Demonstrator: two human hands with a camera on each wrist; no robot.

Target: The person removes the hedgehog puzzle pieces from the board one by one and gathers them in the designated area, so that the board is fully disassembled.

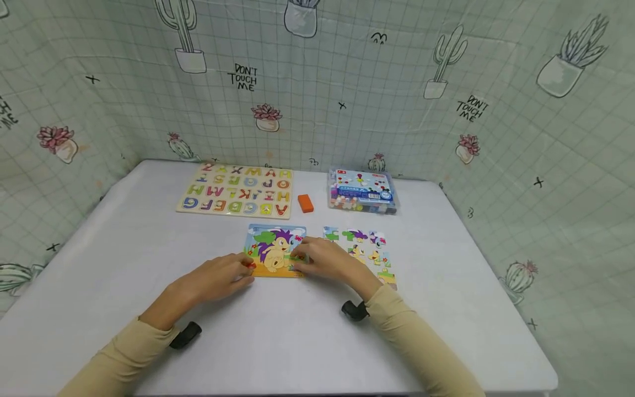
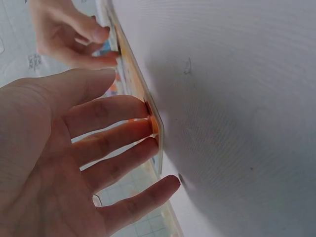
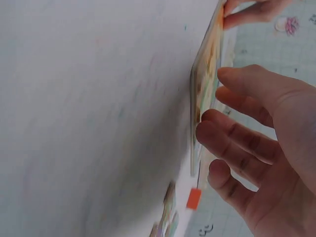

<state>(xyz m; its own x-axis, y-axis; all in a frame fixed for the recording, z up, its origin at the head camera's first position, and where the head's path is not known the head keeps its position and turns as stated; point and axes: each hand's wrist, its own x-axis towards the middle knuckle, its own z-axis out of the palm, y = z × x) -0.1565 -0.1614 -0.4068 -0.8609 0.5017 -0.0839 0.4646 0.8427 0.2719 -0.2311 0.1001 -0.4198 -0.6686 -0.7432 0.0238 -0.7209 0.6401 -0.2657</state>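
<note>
A hedgehog picture puzzle board [image 1: 274, 251] lies flat on the white table. My left hand [image 1: 225, 275] is at its left edge. In the left wrist view the left hand's fingers [image 2: 111, 133] are spread and nearly straight, some tips touching the board's edge. My right hand [image 1: 324, 259] reaches over the board's right side. Seen from the right wrist, that hand's fingers [image 3: 237, 143] are loosely bent, with tips at the board's surface and nothing visible between them. Several loose puzzle pieces [image 1: 375, 258] lie to the right, partly hidden behind the right hand and wrist.
Behind the puzzle, a wooden alphabet board [image 1: 238, 190] lies at the back left. An orange block [image 1: 305, 203] sits beside it. At the back right is a clear plastic box [image 1: 362, 191] of small coloured parts. A patterned curtain [image 1: 317, 82] surrounds the table.
</note>
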